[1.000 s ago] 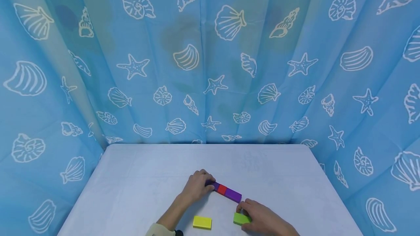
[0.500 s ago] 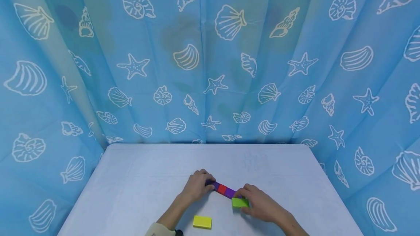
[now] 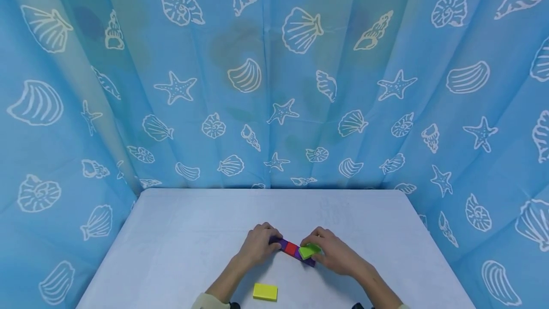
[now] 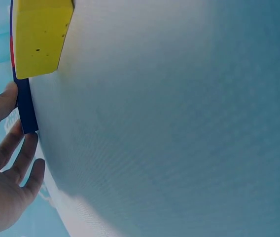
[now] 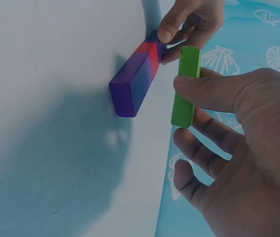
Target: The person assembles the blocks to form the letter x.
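Note:
A straight row of blocks lies slantwise on the table: a dark purple block [image 4: 25, 106] at the left end, a red block [image 3: 290, 248] in the middle and a purple block [image 5: 130, 85] at the right end. With thumb and fingers, my left hand [image 3: 256, 246] grips the dark purple end. My right hand [image 3: 337, 254] pinches a green block [image 5: 186, 94] between thumb and fingers. In the head view that green block is tilted and overlaps the row's purple right end; the right wrist view shows it held apart from the row.
A yellow block [image 3: 265, 292] lies flat on the white table [image 3: 193, 223], nearer the front than the row. Blue curtains [image 3: 274, 85] with white shell prints hang behind the table and along both sides.
My right hand has lifted the green block from the front right and carried it up and left, over the row's right end, tilting it. The left hand stays put on the dark purple block.

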`<state>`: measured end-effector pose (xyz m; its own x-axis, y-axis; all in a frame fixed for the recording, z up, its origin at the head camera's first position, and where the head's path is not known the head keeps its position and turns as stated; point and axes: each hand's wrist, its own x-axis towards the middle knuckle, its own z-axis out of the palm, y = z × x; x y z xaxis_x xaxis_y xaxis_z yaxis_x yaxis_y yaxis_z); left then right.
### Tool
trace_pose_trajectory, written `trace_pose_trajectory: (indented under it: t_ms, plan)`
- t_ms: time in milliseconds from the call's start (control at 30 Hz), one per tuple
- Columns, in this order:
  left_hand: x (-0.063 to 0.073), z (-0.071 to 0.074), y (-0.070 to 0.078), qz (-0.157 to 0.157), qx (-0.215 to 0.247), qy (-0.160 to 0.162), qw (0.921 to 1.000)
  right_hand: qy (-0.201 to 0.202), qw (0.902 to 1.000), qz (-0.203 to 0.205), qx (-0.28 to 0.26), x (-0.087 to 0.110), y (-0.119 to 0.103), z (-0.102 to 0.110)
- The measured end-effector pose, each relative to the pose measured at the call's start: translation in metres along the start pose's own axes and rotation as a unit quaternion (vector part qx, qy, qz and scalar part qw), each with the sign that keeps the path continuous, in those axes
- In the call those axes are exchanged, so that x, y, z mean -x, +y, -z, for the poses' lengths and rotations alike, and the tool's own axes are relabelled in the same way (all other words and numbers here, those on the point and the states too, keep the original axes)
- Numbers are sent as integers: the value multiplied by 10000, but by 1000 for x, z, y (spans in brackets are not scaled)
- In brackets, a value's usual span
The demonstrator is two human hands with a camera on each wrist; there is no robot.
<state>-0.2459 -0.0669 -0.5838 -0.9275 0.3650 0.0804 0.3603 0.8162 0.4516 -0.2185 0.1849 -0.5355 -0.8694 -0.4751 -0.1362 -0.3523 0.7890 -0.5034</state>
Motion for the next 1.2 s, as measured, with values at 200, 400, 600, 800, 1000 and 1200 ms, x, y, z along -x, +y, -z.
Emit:
trace_pose_trajectory:
  t_ms: [200,400,600,800,1000,1200]
  plan:
    - [0,0,0,-75,1,35,10000,24,10000,70,-7,-11,5,-3]
    - [0,0,1,-56,4,-22,10000,99,9997,232,56,-21,12,-5]
    - [-1,1,1,-6,39,-19,10000,154,9994,322,5,-30,15,-6]
    - [0,-1,0,-55,9,29,10000,234,9993,281,38,-39,15,-6]
    - [-1,-2,-2,-110,-15,58,9999,208,9995,219,91,-46,12,-4]
    - [-2,-1,-1,-56,-55,25,10000,178,9995,129,234,-51,10,-5]
